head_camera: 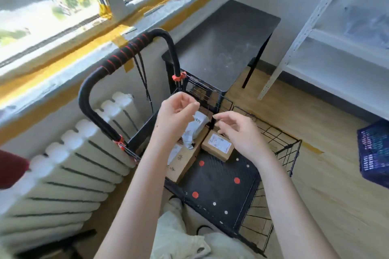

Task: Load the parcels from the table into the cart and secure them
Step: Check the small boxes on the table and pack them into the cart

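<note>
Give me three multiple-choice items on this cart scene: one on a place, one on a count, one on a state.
1. Where does the small labelled box lie?
A. on the black table
B. on the cart floor
C. on the radiator

2. How many red dots show on the cart floor?
A. one
B. three
C. six

3. What is the right hand doing?
A. gripping the cart handle
B. lifting a box
C. hovering with nothing in it

Key:
1 B, the box sits on the black floor beside the long box.
2 B, three red dots are in view.
3 C, its fingers are loosely spread above the box and hold nothing.
</note>
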A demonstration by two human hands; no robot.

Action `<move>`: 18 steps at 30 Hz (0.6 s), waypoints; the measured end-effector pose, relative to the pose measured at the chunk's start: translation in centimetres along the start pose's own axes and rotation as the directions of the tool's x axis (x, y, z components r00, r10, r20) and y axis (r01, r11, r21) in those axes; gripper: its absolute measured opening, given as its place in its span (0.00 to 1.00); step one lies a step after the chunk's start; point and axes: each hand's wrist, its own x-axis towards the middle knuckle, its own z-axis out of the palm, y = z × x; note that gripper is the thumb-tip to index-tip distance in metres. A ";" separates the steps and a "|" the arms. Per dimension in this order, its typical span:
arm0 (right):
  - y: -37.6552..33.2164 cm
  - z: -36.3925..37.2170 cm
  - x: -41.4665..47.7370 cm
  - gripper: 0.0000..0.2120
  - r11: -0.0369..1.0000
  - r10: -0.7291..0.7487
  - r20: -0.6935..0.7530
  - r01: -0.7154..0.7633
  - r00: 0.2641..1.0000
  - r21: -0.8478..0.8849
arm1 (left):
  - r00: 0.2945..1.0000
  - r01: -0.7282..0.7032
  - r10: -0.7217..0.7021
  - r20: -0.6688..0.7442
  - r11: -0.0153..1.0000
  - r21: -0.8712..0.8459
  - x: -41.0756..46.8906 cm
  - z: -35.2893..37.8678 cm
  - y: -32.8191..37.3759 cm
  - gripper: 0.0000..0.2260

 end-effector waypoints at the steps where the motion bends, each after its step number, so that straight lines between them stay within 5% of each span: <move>1: -0.2 -0.1 -0.3 0.09 0.999 -0.029 0.049 0.030 0.998 -0.010 | 0.999 0.008 -0.008 -0.053 1.000 -0.007 -1.3 -0.1 0.1 0.06; 10: -3.5 2.0 -2.5 0.09 0.959 -0.282 0.383 0.269 0.880 0.088 | 0.894 0.093 -0.083 -0.441 0.996 0.002 -12.0 -2.7 0.2 0.05; 18: -8.6 8.6 -7.0 0.08 0.881 -0.449 0.619 0.434 0.645 0.187 | 0.678 0.216 -0.089 -0.729 0.973 0.082 -22.5 -6.4 0.0 0.03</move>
